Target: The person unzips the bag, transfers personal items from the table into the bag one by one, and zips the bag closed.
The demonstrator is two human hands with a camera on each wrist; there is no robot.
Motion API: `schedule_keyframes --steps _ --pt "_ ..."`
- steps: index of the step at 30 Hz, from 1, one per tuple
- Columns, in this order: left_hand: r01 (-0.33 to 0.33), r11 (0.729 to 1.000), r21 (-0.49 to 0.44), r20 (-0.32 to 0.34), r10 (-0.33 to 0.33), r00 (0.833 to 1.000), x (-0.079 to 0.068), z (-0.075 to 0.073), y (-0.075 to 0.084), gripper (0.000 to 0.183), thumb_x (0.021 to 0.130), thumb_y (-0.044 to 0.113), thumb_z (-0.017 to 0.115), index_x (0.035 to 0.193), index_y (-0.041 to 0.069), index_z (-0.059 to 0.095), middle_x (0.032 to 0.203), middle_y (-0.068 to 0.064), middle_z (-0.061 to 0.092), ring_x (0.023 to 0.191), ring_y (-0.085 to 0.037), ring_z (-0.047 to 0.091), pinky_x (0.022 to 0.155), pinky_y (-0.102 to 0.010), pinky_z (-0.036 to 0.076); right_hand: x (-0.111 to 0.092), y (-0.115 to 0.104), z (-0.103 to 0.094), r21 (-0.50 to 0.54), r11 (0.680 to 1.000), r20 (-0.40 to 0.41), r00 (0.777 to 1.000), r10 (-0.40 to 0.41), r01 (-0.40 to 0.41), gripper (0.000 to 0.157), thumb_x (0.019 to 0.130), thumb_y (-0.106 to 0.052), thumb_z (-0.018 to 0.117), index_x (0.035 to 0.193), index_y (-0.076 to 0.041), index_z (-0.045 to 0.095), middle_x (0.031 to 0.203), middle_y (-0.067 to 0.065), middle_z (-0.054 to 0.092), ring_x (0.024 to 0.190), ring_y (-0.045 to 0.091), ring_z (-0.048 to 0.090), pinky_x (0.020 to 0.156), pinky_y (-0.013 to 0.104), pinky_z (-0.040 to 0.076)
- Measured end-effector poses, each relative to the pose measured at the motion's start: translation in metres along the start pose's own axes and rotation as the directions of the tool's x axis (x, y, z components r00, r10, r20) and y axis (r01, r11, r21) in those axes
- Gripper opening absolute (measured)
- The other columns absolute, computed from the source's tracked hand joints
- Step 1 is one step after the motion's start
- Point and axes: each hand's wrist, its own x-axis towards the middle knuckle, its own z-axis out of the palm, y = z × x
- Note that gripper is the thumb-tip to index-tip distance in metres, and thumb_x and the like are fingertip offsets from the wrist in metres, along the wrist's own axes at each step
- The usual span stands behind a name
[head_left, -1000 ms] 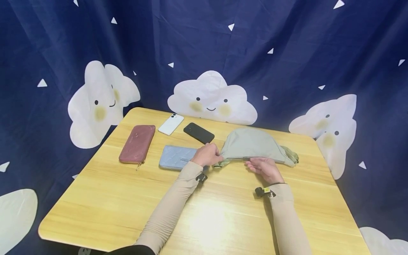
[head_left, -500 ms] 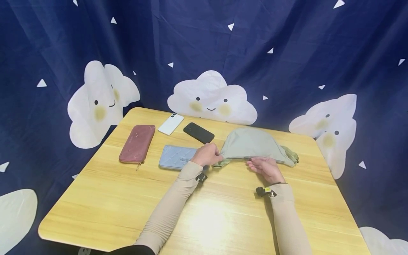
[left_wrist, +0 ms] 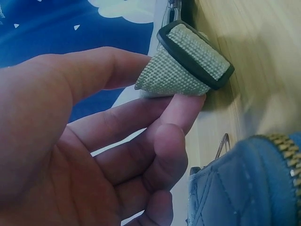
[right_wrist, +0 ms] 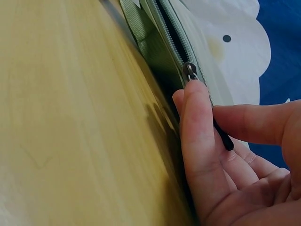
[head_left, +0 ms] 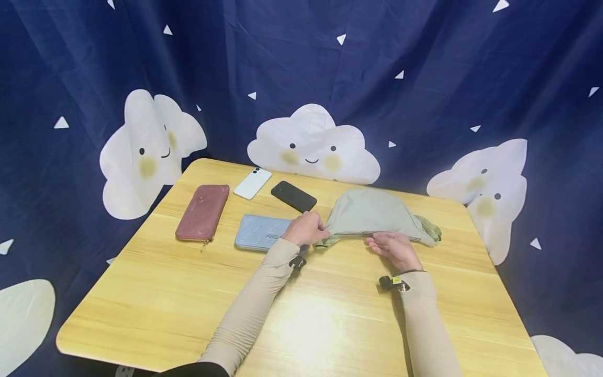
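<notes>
A pale grey-green waist bag point(head_left: 374, 212) lies toward the right of the wooden table point(head_left: 198, 303). At its left end my left hand point(head_left: 305, 229) pinches the webbing strap point(left_wrist: 171, 70), just below a dark buckle point(left_wrist: 195, 54), between thumb and fingers. My right hand point(head_left: 395, 252) is at the bag's near edge. There it pinches the dark zipper pull point(right_wrist: 225, 137) between thumb and forefinger. Behind the metal slider point(right_wrist: 190, 71), the teeth stand parted toward the left end of the bag. The bag's inside is too dark to make out.
A blue quilted wallet point(head_left: 259, 231) lies partly under my left wrist. Farther left is a dark red wallet point(head_left: 203, 212) with a zip charm. A white phone point(head_left: 253, 184) and a black phone point(head_left: 294, 196) lie near the back. A dark blue curtain point(head_left: 301, 68) hangs behind the table.
My right hand has slid slightly to the right along the bag's near edge, with the zipper pull in its fingers. The left hand stays in place on the strap.
</notes>
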Motion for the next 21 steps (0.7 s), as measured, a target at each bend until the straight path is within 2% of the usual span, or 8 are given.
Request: schedule_keyframes --steps 11,21 --pt "0.016 1.000 0.020 0.009 -0.016 1.000 0.0008 0.0007 0.0006 0.058 0.095 0.032 0.071 0.047 0.021 0.042 0.046 0.010 0.026 0.046 -0.008 0.025 0.044 -0.023 0.022 -0.0004 -0.0011 -0.0036 0.038 0.999 0.000 1.000 0.011 -0.011 0.013 0.103 0.001 0.056 0.111 0.005 0.066 0.092 0.006 0.081 0.086 0.011 0.078 0.083 0.022 0.063" --pt "0.010 1.000 0.007 0.012 -0.010 1.000 0.0002 0.0009 0.0010 0.060 0.096 0.031 0.070 0.047 0.021 0.037 0.048 0.010 0.022 0.046 -0.008 0.019 0.045 -0.023 0.018 -0.0007 -0.0012 -0.0050 0.032 0.999 0.005 1.000 -0.006 0.006 0.013 0.103 0.000 0.055 0.113 0.006 0.063 0.092 0.005 0.081 0.086 0.010 0.078 0.083 0.022 0.063"
